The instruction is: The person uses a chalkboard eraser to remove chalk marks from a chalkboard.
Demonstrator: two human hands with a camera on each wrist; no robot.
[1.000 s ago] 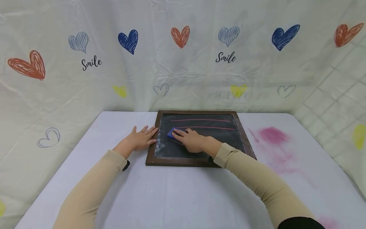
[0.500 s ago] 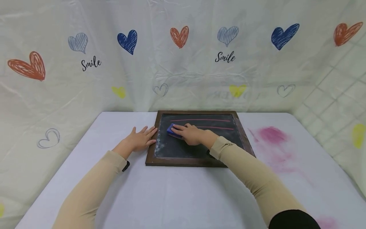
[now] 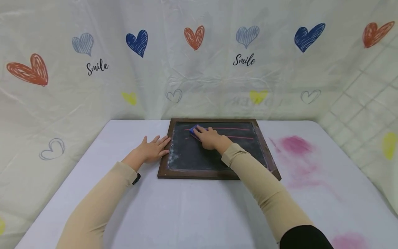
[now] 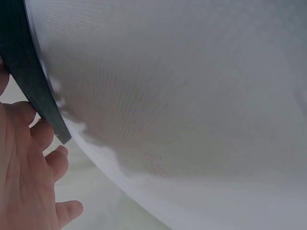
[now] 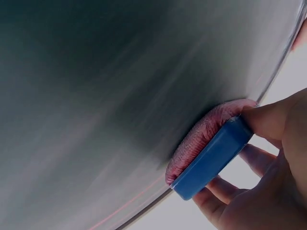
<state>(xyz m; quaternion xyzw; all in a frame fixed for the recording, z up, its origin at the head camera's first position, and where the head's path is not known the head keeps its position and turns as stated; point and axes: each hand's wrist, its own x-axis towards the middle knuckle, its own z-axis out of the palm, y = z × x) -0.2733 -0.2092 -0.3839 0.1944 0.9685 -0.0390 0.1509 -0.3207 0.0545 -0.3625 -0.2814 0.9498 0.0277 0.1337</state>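
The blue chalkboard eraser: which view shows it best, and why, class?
The right wrist view: the blue chalkboard eraser appears close up, its blue body and pinkish pad visible. The head view shows it small, partly covered by the right hand. The left wrist view does not show it.

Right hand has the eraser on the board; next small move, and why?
I'd probably slide the right hand and blue eraser rightward: the eraser sits over the upper pink line, which runs on to its right, while the left hand touches the chalkboard frame.
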